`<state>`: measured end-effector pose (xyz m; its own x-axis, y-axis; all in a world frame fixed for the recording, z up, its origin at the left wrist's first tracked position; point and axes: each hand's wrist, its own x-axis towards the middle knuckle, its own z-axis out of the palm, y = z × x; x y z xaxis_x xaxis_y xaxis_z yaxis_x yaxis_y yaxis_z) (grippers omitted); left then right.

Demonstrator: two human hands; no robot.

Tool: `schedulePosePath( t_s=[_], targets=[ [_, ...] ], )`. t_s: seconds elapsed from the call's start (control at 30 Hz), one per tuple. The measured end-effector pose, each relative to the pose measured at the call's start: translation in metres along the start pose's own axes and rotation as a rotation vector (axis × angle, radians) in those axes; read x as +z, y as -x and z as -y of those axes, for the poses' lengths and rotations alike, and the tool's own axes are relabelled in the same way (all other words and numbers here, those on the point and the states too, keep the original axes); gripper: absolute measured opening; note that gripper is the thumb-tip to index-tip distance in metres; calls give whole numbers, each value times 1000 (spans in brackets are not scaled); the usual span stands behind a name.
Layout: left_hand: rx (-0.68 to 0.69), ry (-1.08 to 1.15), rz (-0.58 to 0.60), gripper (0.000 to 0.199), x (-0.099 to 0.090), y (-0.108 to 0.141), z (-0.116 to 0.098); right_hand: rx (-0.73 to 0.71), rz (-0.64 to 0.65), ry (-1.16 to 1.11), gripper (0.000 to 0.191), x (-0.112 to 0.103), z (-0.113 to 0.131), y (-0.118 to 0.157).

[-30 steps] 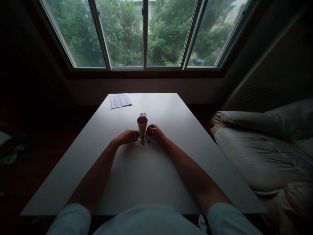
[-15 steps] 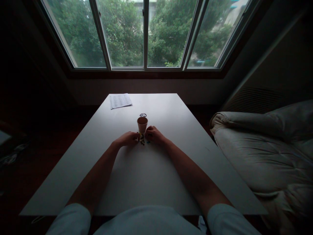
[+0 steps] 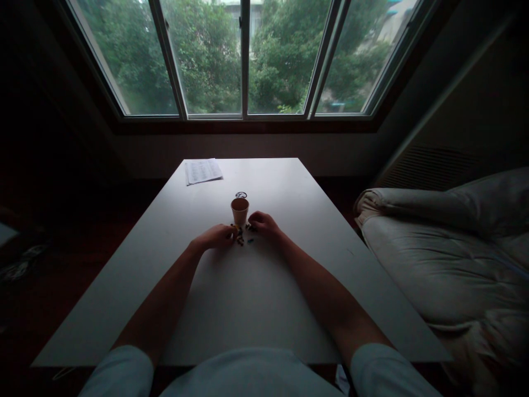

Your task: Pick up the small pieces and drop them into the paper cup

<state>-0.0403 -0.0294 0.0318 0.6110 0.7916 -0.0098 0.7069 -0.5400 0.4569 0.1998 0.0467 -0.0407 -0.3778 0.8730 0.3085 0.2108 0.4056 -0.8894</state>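
A paper cup stands upright on the white table, its brown inside showing. Small dark and yellowish pieces lie scattered in front of it, with a bluish piece a little to their right. At the left edge of these pieces is my left hand, thumb and fingers closed in a pinch. My right hand rests just right of the cup, its fingers curled together above a few dark pieces. What either hand holds is too small or hidden to make out.
Behind the cup lies a small dark ring-shaped item. Printed sheets are at the far left corner of the white table. A pale padded couch stands along the right, and a window is beyond the table.
My right hand has shifted slightly right, away from the cup, uncovering dark pieces and the bluish one. My left hand stays by the pieces with little movement.
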Motion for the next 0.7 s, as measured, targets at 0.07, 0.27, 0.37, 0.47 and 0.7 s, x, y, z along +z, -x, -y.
schedulePosePath(
  t_s=[0.07, 0.27, 0.37, 0.47, 0.7],
  targets=[
    [10, -16, 2, 14, 1, -1, 1, -4, -22, -2, 22, 3, -1, 0],
    [7, -47, -5, 12, 2, -1, 6, 13, -164, -20, 22, -1, -2, -2],
    [12, -33, -11, 12, 3, -1, 10, 22, -242, 28, 22, -5, -5, -3],
    [-6, 18, -65, 14, 3, -1, 19, 0, -228, 155, 17, -1, -5, -1],
    [-7, 63, -341, 9, 12, -7, 50, -93, -54, 317, 16, 8, -1, 6]
  ],
)
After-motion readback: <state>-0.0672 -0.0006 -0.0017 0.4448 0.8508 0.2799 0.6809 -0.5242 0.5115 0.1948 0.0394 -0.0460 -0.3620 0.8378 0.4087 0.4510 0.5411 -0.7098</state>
